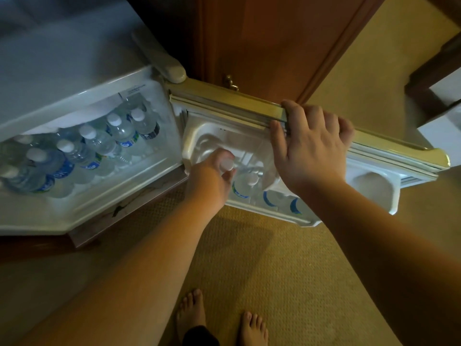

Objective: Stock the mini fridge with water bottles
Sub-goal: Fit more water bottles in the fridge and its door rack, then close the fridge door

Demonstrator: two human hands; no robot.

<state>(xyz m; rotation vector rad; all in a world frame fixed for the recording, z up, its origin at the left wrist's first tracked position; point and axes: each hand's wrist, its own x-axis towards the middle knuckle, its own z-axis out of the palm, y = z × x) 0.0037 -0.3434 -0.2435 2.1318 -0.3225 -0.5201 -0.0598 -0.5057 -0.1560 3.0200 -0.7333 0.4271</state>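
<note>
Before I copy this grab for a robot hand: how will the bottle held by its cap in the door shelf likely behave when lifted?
The bottle looks full, so probably heavy for its size. The left hand pinches only the small smooth cap, so it may swing or slip. Neighbouring bottles and the door shelf probably stop tipping.

The room is dim and warm-toned. Cool white light spills from the mini fridge (87,136) interior, washing out the bottles (104,146). The carpet (262,258) is shadowed between the arms. The wide lens bends the edges, and the picture looks soft and grainy.
</note>
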